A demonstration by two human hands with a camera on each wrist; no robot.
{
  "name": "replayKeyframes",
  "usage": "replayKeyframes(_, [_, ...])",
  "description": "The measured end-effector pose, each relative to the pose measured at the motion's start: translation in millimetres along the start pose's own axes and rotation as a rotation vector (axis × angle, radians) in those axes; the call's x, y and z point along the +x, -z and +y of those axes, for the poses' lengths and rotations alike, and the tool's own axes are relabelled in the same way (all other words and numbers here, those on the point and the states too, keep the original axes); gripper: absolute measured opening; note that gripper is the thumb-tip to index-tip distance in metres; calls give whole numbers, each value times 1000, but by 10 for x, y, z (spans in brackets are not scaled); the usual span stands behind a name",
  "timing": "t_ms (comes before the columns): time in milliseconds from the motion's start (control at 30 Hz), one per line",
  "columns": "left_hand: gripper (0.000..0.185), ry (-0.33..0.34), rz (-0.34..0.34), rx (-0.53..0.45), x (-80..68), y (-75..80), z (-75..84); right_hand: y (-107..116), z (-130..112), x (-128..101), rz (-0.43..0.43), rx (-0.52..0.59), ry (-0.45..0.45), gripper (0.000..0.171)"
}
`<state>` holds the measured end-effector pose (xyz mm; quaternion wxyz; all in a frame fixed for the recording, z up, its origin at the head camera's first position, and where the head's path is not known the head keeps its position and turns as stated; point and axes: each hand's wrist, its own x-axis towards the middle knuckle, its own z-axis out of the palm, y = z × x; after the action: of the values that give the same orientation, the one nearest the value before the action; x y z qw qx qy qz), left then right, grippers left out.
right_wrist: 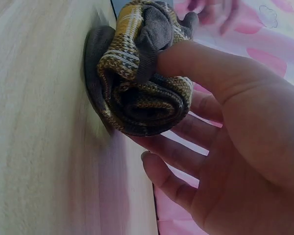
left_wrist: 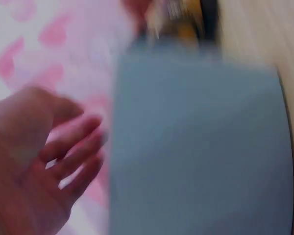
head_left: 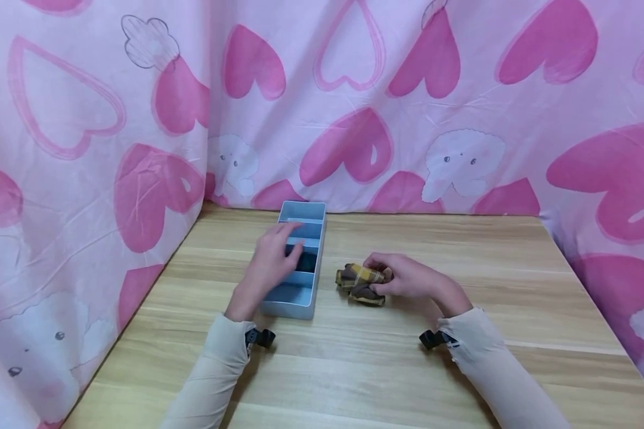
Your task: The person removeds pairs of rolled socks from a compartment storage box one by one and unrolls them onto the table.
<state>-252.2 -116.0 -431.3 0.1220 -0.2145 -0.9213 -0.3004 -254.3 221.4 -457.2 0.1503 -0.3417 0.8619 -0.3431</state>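
Observation:
A rolled pair of knitted socks (head_left: 358, 279), yellow and brown plaid with dark grey-brown parts, lies on the table to the right of a long blue-grey divided box (head_left: 287, 310). My right hand (head_left: 410, 279) grips the roll from its right side. In the right wrist view the thumb presses on the coiled socks (right_wrist: 152, 110), with the fingers on the other side. My left hand (head_left: 268, 262) hovers over the box's left side, fingers loosely bent and holding nothing. A dark folded cloth-like thing (head_left: 307, 262) fills one compartment, partly hidden by the left hand.
The wood-grain table (head_left: 354, 369) runs back to a pink heart-patterned curtain (head_left: 349, 149), which also hangs along the left and right sides. The box's far end stands close to the back curtain. A dark strap device (head_left: 260, 338) sits at each wrist.

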Motion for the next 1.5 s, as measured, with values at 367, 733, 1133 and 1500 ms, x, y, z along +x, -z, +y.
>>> replayKeyframes(367, [33, -266, -457, 110, -280, -498, 909, -34, 41, 31, 25, 71, 61, 31])
replayKeyframes(733, [28, -295, -571, 235, -427, -677, 979, -48, 58, 28, 144, 17, -24, 24])
replayKeyframes(1133, [25, -265, -587, 236, -425, -665, 973, -76, 14, 42, 193, -141, -43, 23])
replayKeyframes(1500, [20, -319, -558, 232, -403, -655, 1003, -104, 55, 52, 333, -215, -84, 19])
